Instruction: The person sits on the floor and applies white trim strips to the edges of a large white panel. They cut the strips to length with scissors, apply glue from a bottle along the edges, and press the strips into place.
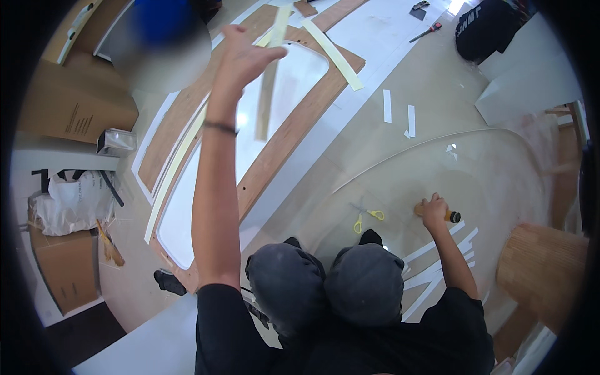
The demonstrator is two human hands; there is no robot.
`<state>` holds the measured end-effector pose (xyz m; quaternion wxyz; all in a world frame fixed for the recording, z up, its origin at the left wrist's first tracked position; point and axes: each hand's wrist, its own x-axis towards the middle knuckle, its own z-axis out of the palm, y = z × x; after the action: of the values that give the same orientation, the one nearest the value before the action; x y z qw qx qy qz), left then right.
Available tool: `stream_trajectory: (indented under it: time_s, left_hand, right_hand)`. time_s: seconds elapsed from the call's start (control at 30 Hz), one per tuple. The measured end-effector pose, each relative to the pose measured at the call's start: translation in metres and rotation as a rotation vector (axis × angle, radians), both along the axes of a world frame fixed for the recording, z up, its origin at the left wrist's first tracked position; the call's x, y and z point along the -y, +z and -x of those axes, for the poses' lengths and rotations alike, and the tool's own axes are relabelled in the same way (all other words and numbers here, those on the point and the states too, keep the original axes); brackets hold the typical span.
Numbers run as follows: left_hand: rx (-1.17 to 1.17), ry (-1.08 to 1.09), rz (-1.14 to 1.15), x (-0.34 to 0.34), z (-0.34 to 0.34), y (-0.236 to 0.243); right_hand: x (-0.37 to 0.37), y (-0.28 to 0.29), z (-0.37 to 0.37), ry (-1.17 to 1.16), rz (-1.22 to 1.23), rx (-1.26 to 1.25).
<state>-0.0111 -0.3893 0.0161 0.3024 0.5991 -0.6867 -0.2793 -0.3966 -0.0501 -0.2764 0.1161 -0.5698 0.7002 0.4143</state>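
Observation:
My left hand is raised over a wooden frame, thumb and fingers pinching a long pale strip that is slightly blurred. Inside the frame lies a white panel with rounded corners. Another pale yellow strip lies across the frame's far right end. Low on the right, my right hand is wrapped round an orange-brown cylindrical object with a black end; the fingers cover much of it, so its kind is unclear. Yellow-handled scissors lie on the floor left of that hand.
Two short white strips and a bundle of longer white strips are on the floor. A red-and-black screwdriver lies far right, near a dark cloth. Cardboard boxes stand left; a wooden cylinder stands right.

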Motion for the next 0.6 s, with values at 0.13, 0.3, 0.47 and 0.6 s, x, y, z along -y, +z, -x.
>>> stream_trajectory:
  time_s: [0.13,0.3,0.47,0.6]
  left_hand:
    - [-0.107,0.085,-0.217,0.030,0.029,-0.036]
    - [-0.037,0.140,-0.173,0.045,0.055,-0.068]
    - [0.120,0.195,-0.076,0.043,0.077,-0.081]
    - [0.121,0.183,-0.072,0.046,0.082,-0.083]
  right_hand:
    - [0.004,0.003,-0.001,0.000,-0.032,-0.008]
    - [0.003,0.006,-0.003,-0.024,-0.019,0.004]
    - [-0.001,0.005,-0.003,0.004,-0.022,-0.028]
    - [-0.004,0.002,0.000,-0.057,0.026,0.024]
